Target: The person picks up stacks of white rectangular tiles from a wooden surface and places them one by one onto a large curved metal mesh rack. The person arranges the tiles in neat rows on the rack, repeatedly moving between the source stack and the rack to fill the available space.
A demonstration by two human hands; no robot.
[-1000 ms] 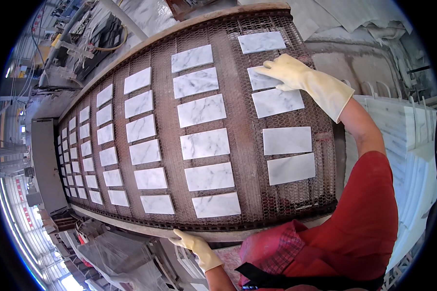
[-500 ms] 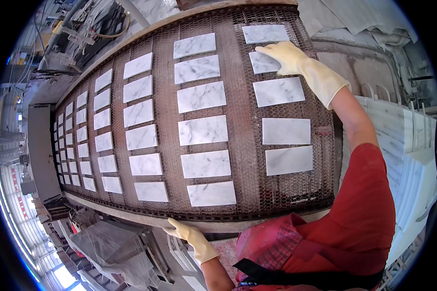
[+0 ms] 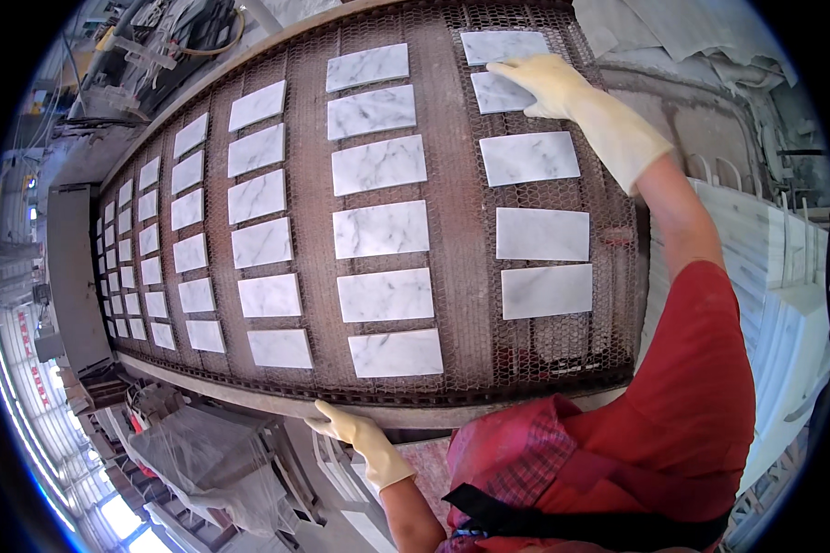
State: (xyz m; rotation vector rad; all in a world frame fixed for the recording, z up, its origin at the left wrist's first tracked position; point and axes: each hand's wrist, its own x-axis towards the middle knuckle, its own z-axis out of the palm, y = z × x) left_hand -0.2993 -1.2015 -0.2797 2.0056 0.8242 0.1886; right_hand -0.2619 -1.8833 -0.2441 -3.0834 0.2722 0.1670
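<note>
White, grey-veined marble tiles (image 3: 381,229) lie in rows on a brown wire-mesh conveyor belt (image 3: 461,276). My right hand (image 3: 553,85), in a cream rubber glove, reaches to the far end of the nearest row on the right. Its fingers and thumb span a marble tile (image 3: 500,92) and grip it, covering its right part. Just beyond, with a narrow gap between, lies another tile (image 3: 503,46). My left hand (image 3: 358,438), gloved alike, touches the belt's near side rail (image 3: 277,405); its fingers are apart and it holds nothing.
A grey metal housing (image 3: 74,276) stands across the belt's left end. Large pale slabs (image 3: 710,276) lean at the right. Plastic-wrapped goods (image 3: 207,465) stand below the near rail at the left. Hoses and dark scrap (image 3: 198,37) lie beyond the far rail.
My right hand has slid its tile a little away from me, narrowing the gap to the farthest tile. My left hand stays at the rail. The whole view has shifted slightly.
</note>
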